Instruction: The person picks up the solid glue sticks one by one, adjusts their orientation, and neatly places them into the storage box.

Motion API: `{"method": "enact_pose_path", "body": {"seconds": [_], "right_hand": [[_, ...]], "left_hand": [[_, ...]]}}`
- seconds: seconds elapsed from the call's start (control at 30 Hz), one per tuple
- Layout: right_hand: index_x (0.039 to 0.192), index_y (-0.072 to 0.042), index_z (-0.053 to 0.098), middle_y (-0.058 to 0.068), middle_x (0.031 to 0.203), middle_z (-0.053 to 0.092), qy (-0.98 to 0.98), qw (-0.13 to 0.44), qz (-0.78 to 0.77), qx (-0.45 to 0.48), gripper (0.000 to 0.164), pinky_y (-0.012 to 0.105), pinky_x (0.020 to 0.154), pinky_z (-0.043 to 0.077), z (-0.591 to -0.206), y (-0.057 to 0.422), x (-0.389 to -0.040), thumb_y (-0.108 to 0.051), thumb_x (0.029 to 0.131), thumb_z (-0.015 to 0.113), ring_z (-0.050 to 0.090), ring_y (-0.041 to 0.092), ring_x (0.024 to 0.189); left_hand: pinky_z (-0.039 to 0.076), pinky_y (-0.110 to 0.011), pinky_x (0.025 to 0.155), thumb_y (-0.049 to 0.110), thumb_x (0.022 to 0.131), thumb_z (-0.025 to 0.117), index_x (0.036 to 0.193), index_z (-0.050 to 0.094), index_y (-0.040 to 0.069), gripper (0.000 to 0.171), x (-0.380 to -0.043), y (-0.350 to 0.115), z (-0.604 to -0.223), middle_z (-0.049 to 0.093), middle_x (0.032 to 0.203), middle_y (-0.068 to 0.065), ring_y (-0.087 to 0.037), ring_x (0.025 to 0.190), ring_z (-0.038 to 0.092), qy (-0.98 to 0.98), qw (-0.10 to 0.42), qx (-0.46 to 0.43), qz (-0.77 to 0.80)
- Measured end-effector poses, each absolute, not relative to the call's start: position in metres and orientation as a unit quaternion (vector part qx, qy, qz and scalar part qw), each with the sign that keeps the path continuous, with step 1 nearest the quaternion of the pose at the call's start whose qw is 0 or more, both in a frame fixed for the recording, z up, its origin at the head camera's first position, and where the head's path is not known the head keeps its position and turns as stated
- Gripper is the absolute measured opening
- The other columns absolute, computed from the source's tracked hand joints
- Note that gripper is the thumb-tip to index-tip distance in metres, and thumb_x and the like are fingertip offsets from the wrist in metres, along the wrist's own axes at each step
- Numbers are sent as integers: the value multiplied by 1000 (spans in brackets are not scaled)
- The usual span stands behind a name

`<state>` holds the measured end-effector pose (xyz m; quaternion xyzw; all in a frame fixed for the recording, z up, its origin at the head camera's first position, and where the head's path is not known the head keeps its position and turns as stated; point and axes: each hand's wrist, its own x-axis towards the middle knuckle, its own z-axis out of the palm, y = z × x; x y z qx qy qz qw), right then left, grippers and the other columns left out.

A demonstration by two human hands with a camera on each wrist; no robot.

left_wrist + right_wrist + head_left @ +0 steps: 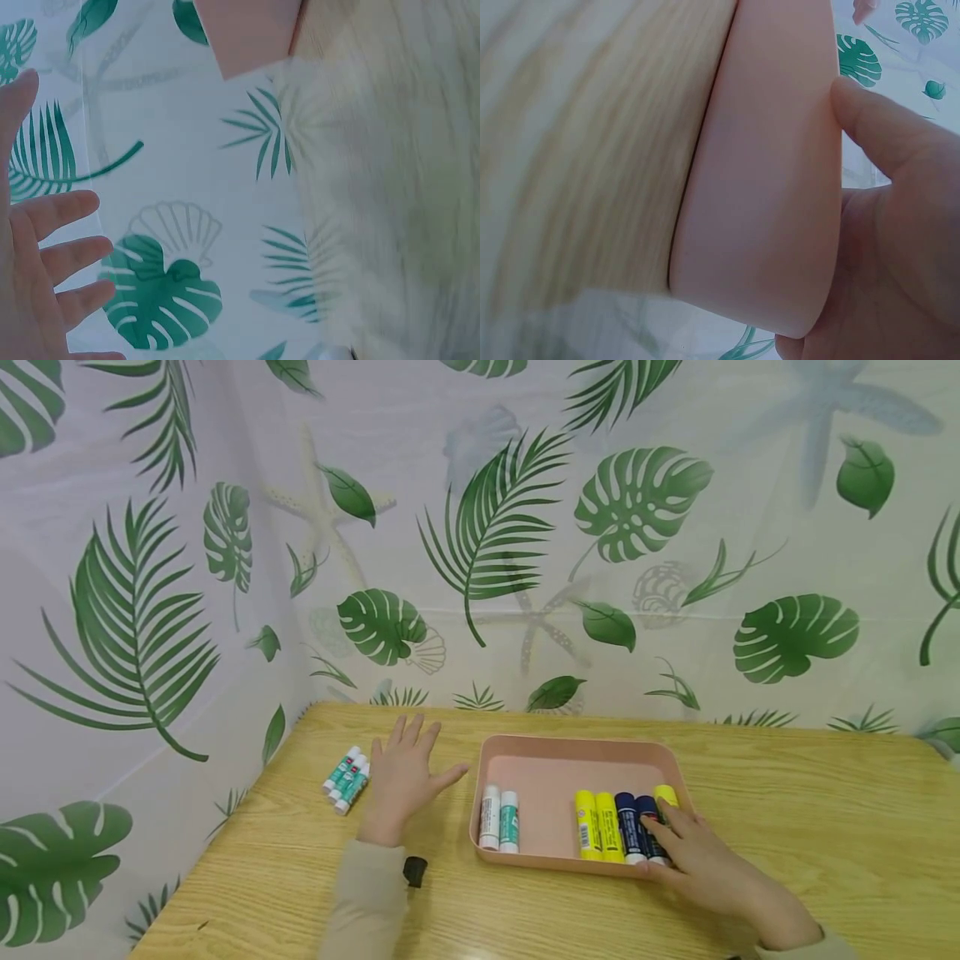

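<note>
A pink tray (555, 863) holds glue sticks standing in a row. At its left end are a white glue stick (490, 817) and a teal-labelled one (508, 822). Toward the right come two yellow glue sticks (599, 827), two dark blue ones (630, 827) and another yellow one (665, 794). My right hand (701, 864) lies over this right end, fingers extended across the sticks; its thumb (862, 112) touches the tray's front rim. My left hand (401, 777), fingers spread and holding nothing, is beside three teal-and-white glue sticks (347, 779) left of the tray.
All of this is on a wood-grain table (247, 893). A leaf-printed cloth (510, 568) hangs behind the table and along its left side. Near the left sleeve a small black piece (415, 871) shows at the wrist.
</note>
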<state>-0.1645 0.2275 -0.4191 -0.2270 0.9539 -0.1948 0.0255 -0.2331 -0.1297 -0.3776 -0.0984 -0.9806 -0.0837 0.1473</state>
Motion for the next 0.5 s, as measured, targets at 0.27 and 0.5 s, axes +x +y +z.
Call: {"method": "enact_pose_path", "body": {"seconds": [0.27,0.5], "right_hand": [[127,5,43,32,135,23,953,27,-199,-227,71,59,96,15,-420,228,-165,-51,83,50,19,48,123],[127,4,44,32,135,23,953,25,-200,-228,70,60,95,15,-419,228,-164,-50,83,50,19,48,122]], "left_hand": [[20,-62,93,65,77,47,130,46,12,76,-236,-151,-379,32,138,-13,-33,129,19,-984,142,-59,-94],[24,-61,92,62,78,49,129,46,8,74,-236,-163,-380,34,137,-15,-35,126,24,-982,140,-51,-115]]}}
